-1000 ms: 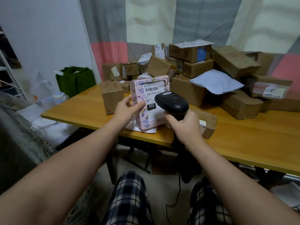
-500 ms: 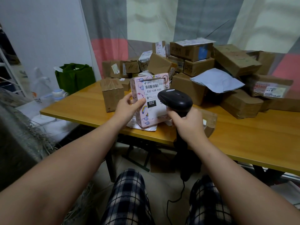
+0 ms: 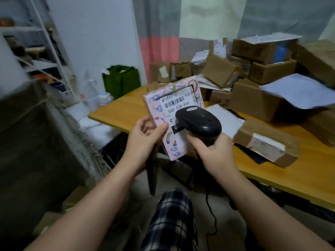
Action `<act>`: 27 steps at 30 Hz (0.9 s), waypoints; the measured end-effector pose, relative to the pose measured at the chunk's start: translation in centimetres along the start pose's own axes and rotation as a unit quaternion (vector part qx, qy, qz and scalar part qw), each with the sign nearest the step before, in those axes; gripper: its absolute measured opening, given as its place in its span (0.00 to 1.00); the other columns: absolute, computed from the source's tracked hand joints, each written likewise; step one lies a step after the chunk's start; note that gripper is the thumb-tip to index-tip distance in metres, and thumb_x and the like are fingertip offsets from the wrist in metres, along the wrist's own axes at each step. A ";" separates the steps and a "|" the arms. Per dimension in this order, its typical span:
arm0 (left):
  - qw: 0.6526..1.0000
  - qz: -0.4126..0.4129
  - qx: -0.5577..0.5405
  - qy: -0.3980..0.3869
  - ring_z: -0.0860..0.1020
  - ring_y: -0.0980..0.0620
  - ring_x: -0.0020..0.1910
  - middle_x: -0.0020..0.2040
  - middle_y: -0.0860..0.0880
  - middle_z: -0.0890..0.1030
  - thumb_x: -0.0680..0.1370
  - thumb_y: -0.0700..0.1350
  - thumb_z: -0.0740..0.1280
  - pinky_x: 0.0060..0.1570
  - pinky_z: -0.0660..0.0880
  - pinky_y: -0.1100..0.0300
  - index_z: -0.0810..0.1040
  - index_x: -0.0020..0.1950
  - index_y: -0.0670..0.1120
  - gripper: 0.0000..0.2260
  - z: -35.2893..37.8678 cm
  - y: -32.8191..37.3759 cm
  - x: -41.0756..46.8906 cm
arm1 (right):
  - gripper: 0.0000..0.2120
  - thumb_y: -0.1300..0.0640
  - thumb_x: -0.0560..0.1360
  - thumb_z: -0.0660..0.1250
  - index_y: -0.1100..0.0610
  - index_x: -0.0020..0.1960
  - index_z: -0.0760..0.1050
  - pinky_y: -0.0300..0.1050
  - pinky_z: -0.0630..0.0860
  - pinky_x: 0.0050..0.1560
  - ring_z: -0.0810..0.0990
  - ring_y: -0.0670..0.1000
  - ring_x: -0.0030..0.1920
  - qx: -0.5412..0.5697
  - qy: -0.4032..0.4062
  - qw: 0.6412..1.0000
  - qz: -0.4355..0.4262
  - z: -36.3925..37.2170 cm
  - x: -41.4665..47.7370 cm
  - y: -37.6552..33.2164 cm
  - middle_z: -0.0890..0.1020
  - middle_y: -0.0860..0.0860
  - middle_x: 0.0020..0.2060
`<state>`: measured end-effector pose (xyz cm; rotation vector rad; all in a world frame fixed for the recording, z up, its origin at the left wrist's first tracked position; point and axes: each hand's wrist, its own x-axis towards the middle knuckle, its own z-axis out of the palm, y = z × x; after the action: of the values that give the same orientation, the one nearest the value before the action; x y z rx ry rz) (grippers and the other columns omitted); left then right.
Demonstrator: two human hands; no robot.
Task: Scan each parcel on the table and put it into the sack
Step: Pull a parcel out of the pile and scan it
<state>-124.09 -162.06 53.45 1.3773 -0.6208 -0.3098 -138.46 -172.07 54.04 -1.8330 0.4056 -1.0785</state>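
Head view — left hand (image 3: pixel 143 140) grips pink parcel (image 3: pixel 164 113).

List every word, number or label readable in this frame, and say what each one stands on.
"032-038-E01": white label on the pink parcel.
"E01": same label, smaller, lower left.
"03": black tag on that label, rest hidden by the scanner.
Header print by the logo: too small to read.
Labels on the brown boxes: too blurred to read.

A green bag (image 3: pixel 121 80) stands against the wall (image 3: pixel 101 33) — clear plastic bottles (image 3: pixel 91 96) just beside it. A white shelf rack (image 3: pixel 47 43) stands further left.
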 end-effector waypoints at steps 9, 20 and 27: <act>0.951 0.010 0.069 0.301 0.79 0.54 0.42 0.47 0.46 0.81 0.72 0.38 0.72 0.46 0.78 0.61 0.72 0.60 0.41 0.18 -18.2 -2.5 -9.5 | 0.21 0.40 0.64 0.72 0.53 0.50 0.82 0.43 0.79 0.48 0.83 0.44 0.47 -0.024 -0.263 0.964 0.033 16.5 -5.0 1.1 0.86 0.46 0.41; 0.873 -0.090 0.263 0.401 0.78 0.53 0.49 0.53 0.47 0.78 0.69 0.48 0.77 0.46 0.71 0.63 0.66 0.56 0.46 0.24 -26.6 -9.0 -10.3 | 0.12 0.48 0.72 0.73 0.44 0.37 0.69 0.40 0.70 0.34 0.76 0.45 0.36 -0.116 -0.341 0.928 0.093 22.6 -7.0 5.2 0.77 0.43 0.31; 0.827 -0.277 0.470 0.134 0.78 0.44 0.53 0.54 0.46 0.80 0.71 0.56 0.73 0.47 0.73 0.56 0.72 0.62 0.45 0.25 -27.3 -15.1 -8.7 | 0.13 0.45 0.72 0.72 0.47 0.38 0.70 0.38 0.65 0.32 0.74 0.46 0.35 -0.119 -0.352 0.915 0.155 23.0 -8.0 8.2 0.74 0.44 0.31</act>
<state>-113.08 -137.81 34.96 2.5171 -0.0772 -0.2630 -122.84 -158.12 39.05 -2.1331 0.3797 -0.1154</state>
